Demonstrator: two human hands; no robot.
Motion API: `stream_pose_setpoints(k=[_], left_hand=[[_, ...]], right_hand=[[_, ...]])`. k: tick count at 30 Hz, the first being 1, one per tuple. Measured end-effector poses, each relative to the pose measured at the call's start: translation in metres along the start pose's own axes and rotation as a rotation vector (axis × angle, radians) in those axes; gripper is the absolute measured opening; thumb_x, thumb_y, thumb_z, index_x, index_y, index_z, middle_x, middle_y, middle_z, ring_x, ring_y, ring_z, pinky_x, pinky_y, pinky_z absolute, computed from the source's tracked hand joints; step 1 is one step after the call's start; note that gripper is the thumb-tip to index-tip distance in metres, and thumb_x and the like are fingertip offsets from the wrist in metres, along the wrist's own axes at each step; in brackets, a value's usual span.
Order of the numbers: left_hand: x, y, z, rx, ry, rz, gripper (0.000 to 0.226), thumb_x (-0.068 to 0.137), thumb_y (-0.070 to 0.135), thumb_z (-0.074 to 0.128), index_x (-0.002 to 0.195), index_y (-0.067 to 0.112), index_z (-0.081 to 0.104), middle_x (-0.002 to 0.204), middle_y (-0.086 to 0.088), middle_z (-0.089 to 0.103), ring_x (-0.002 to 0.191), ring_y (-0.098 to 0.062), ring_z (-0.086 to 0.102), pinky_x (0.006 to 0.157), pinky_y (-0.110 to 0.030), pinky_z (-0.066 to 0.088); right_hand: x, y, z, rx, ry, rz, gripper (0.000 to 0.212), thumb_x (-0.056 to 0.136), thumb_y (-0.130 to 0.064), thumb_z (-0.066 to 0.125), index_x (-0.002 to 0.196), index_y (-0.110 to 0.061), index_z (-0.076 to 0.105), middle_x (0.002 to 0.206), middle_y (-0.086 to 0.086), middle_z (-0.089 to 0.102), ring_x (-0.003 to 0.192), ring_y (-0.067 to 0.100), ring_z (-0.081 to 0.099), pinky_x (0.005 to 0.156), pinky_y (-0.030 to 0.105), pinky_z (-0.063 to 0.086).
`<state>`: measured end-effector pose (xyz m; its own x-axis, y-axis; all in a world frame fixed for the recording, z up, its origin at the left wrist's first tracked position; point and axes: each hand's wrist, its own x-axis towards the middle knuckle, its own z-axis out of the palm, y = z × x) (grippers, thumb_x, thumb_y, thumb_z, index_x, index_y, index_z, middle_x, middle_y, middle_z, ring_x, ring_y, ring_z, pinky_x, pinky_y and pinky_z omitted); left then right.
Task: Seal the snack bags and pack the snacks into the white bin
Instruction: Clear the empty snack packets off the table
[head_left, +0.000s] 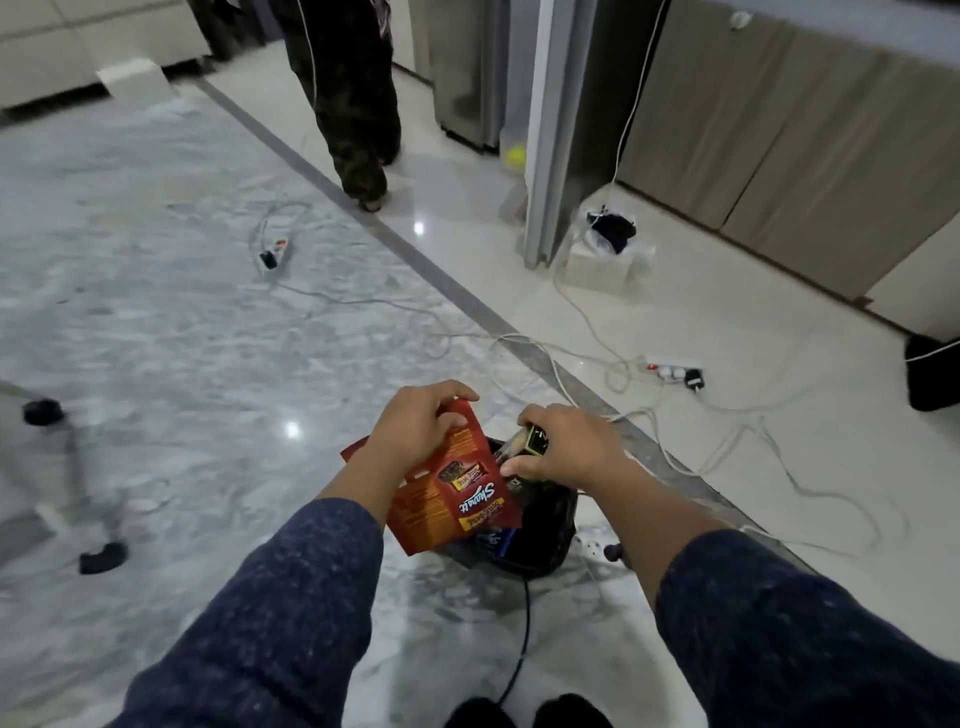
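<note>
From the head view, your left hand (415, 426) holds a red snack bag (452, 493) by its upper edge, the fingers (457, 391) curled over the top and the thumb side hidden behind the bag; the bag hangs tilted, its lower corner overlapping the near rim of a black bag (545, 530) that sits on the floor (182, 312). Your right hand (566, 447) is just beside the left, its fingers curled round a small dark packet with a green edge (530, 441), held right above the black bag's open mouth. Inside that mouth a blue packet (496, 540) shows, touching the red bag's lower edge. A black cable (519, 639) runs from under the black bag toward your feet. To your right, white cords (727, 415) loop across the floor near a power strip (672, 369), close to the black bag's far side. A second power strip (272, 252) lies well apart on the grey marble to the left. Another person's legs (353, 104) stand far ahead, along the dark floor strip (363, 218). A white box with dark cloth on it (608, 254) sits by the pillar. The marble to your left lies open up to the blurred chair legs (62, 467).
</note>
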<state>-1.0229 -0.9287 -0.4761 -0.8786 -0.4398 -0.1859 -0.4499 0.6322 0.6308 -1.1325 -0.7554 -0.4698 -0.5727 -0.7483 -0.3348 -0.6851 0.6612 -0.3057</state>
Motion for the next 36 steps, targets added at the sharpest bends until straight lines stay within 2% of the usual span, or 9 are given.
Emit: stream_pose_setpoints(k=[6,9,11,13,16,19,25,29,36], left_hand=[[0.036,-0.040,0.054,0.011,-0.021,0.051,0.028,0.088,0.017,0.063,0.110,0.033,0.064,0.104,-0.002,0.070,0.095,-0.021,0.064,0.082,-0.037,0.054],[0.042,-0.049,0.073,-0.007,-0.076,0.083,0.035,0.085,0.017,0.067,0.117,0.031,0.063,0.114,0.000,0.068,0.108,-0.019,0.061,0.093,-0.034,0.049],[0.043,-0.053,0.080,0.148,-0.151,0.125,0.057,0.080,0.028,0.073,0.132,0.035,0.050,0.139,0.002,0.052,0.129,-0.018,0.046,0.106,-0.038,0.039],[0.039,-0.049,0.077,0.324,-0.218,0.118,0.085,0.075,0.042,0.074,0.145,0.041,0.025,0.157,0.004,0.021,0.145,-0.018,0.018,0.115,-0.050,0.020],[0.034,-0.023,0.052,0.419,-0.283,0.052,0.108,0.072,0.056,0.071,0.149,0.040,-0.003,0.159,0.005,-0.011,0.146,-0.020,-0.014,0.112,-0.061,-0.002],[0.027,0.024,0.009,0.493,-0.276,0.046,0.113,0.071,0.064,0.067,0.148,0.037,-0.012,0.158,0.003,-0.018,0.145,-0.024,-0.020,0.111,-0.062,-0.002],[0.010,0.139,-0.086,0.515,-0.256,0.068,0.109,0.072,0.065,0.065,0.149,0.036,-0.006,0.159,0.002,-0.015,0.145,-0.024,-0.018,0.112,-0.061,0.000],[0.001,0.218,-0.139,0.546,-0.184,0.155,0.106,0.073,0.060,0.068,0.150,0.037,-0.001,0.160,0.002,-0.009,0.146,-0.023,-0.014,0.113,-0.060,0.007],[-0.006,0.319,-0.160,0.527,-0.098,0.359,0.096,0.077,0.054,0.068,0.149,0.036,0.007,0.159,0.001,0.000,0.147,-0.021,-0.003,0.114,-0.057,0.014]], right_hand=[[0.036,0.027,0.065,-0.057,0.033,0.060,0.076,0.067,-0.074,0.061,0.126,-0.028,0.047,0.120,0.002,0.059,0.114,0.023,0.054,0.081,0.034,0.040],[0.042,0.038,0.089,0.025,-0.062,0.096,0.083,0.067,-0.073,0.062,0.136,-0.033,0.039,0.133,0.003,0.052,0.125,0.024,0.047,0.093,0.037,0.040],[0.041,0.041,0.095,0.018,-0.140,0.104,0.088,0.070,-0.075,0.058,0.144,-0.038,0.027,0.149,0.006,0.035,0.138,0.027,0.030,0.107,0.045,0.030],[0.034,0.040,0.089,-0.040,-0.166,0.118,0.089,0.074,-0.076,0.051,0.147,-0.041,0.015,0.160,0.005,0.009,0.148,0.027,0.002,0.115,0.054,0.010],[0.021,0.035,0.054,-0.119,-0.138,0.116,0.087,0.077,-0.078,0.041,0.149,-0.042,0.006,0.160,0.001,-0.011,0.146,0.025,-0.018,0.114,0.061,-0.004],[0.003,0.024,-0.001,-0.157,-0.103,0.138,0.085,0.079,-0.079,0.036,0.149,-0.043,0.004,0.160,0.000,-0.016,0.145,0.026,-0.021,0.114,0.061,-0.006],[-0.051,0.002,-0.137,-0.153,-0.034,0.168,0.081,0.082,-0.076,0.034,0.149,-0.041,0.004,0.160,0.000,-0.014,0.146,0.027,-0.018,0.115,0.059,-0.002],[-0.092,0.002,-0.224,-0.135,0.071,0.193,0.077,0.084,-0.071,0.039,0.148,-0.042,0.009,0.160,0.001,-0.009,0.147,0.028,-0.012,0.115,0.059,0.002],[-0.166,0.027,-0.299,-0.107,0.249,0.303,0.075,0.084,-0.062,0.048,0.147,-0.041,0.013,0.160,0.003,-0.002,0.147,0.026,-0.004,0.114,0.057,0.007]])
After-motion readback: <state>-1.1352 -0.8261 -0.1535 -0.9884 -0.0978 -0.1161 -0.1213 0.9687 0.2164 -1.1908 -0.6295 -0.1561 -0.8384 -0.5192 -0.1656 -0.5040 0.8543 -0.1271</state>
